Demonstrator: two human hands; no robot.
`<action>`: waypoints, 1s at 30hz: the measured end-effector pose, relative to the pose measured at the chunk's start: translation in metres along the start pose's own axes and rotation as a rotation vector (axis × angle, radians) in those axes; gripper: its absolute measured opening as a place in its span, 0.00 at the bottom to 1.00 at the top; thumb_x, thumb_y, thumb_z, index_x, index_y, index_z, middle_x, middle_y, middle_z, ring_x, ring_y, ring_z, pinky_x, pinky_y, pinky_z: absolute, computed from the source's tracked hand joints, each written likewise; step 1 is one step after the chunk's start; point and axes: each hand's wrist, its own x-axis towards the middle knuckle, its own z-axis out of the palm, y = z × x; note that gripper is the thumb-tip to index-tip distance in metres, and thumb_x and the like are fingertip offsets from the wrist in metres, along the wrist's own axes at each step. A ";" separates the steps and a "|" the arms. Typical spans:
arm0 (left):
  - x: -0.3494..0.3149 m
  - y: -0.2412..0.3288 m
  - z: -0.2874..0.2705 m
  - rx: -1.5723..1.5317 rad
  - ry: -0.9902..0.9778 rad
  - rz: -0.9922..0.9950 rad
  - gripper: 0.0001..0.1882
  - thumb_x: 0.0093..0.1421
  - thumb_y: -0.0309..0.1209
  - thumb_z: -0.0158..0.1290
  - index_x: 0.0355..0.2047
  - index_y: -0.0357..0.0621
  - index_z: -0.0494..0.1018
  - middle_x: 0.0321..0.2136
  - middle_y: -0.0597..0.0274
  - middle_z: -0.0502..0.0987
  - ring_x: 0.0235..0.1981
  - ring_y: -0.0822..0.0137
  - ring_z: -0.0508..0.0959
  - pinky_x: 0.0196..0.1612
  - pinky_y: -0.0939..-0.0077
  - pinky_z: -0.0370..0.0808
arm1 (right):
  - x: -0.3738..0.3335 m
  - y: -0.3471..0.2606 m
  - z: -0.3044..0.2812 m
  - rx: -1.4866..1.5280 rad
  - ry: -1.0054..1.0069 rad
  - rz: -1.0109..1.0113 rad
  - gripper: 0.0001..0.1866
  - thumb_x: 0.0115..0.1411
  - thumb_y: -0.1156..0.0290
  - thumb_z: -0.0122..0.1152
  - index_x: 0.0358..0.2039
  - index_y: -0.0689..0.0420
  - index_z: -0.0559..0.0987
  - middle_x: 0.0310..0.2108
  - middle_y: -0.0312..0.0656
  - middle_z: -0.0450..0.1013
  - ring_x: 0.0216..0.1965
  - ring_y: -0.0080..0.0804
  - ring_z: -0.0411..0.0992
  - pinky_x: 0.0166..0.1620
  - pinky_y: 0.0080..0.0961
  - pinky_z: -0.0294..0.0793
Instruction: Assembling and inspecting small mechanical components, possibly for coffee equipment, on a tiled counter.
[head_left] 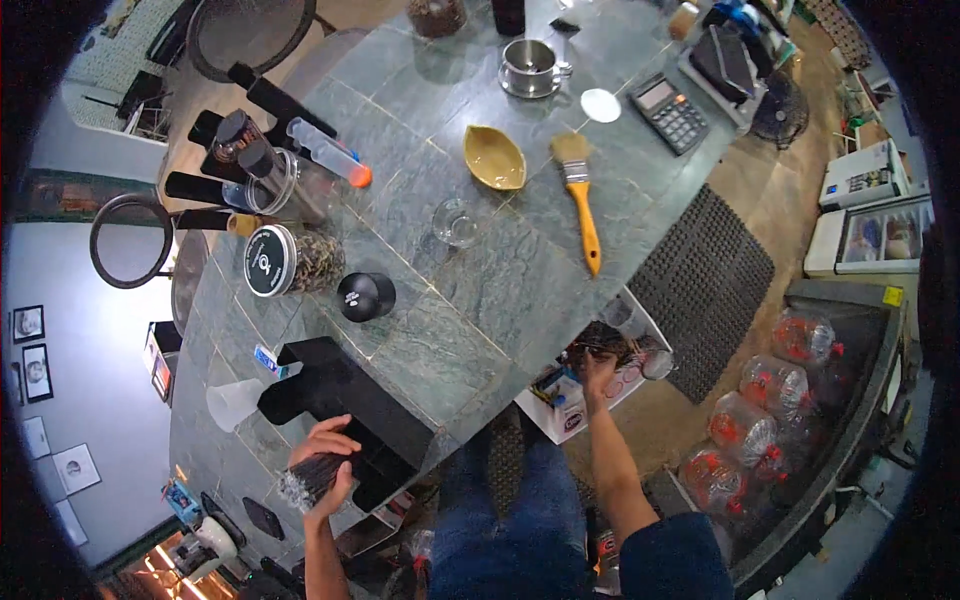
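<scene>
Grey-green slate makes up the table (480, 290), with a black angular stand (340, 400) at its near edge. The left hand (325, 465) closes around a clear bag of dark beans (305, 480) beside that stand; the right hand (598, 372) reaches with fingers curled into the box (590, 385) under the table. The one-handed grip looks loose, so the bag could slip and spill.
</scene>
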 end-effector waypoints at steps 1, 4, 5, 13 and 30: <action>0.000 0.000 -0.002 0.033 -0.004 0.019 0.09 0.59 0.32 0.64 0.35 0.41 0.78 0.35 0.56 0.86 0.57 0.48 0.80 0.61 0.48 0.74 | 0.008 -0.005 0.012 0.083 -0.029 0.274 0.27 0.56 0.62 0.79 0.48 0.64 0.75 0.46 0.55 0.81 0.48 0.53 0.79 0.53 0.44 0.77; 0.002 0.006 -0.004 0.047 0.017 0.013 0.09 0.58 0.32 0.64 0.34 0.42 0.78 0.35 0.56 0.86 0.56 0.48 0.80 0.61 0.50 0.74 | 0.012 -0.019 0.026 0.081 -0.030 0.326 0.31 0.53 0.58 0.80 0.49 0.60 0.73 0.46 0.57 0.81 0.49 0.60 0.79 0.52 0.49 0.76; 0.005 0.004 -0.001 0.034 0.000 0.023 0.09 0.58 0.32 0.64 0.34 0.41 0.79 0.35 0.56 0.86 0.56 0.48 0.80 0.62 0.50 0.74 | 0.018 -0.017 0.018 0.110 0.058 0.335 0.33 0.52 0.53 0.79 0.49 0.59 0.73 0.46 0.59 0.80 0.49 0.64 0.78 0.50 0.55 0.76; 0.003 0.014 -0.003 -0.059 0.003 0.075 0.08 0.57 0.28 0.64 0.36 0.39 0.79 0.37 0.54 0.86 0.56 0.48 0.80 0.61 0.51 0.74 | -0.036 -0.137 -0.137 0.446 0.290 -0.102 0.13 0.62 0.75 0.70 0.46 0.62 0.78 0.37 0.46 0.80 0.38 0.38 0.78 0.45 0.34 0.78; -0.001 -0.028 -0.008 0.046 0.074 0.382 0.13 0.59 0.38 0.68 0.32 0.41 0.81 0.29 0.56 0.84 0.33 0.57 0.85 0.37 0.62 0.79 | -0.350 -0.427 -0.344 0.784 0.102 -1.281 0.08 0.57 0.83 0.74 0.38 0.63 0.85 0.35 0.49 0.85 0.35 0.41 0.85 0.40 0.31 0.83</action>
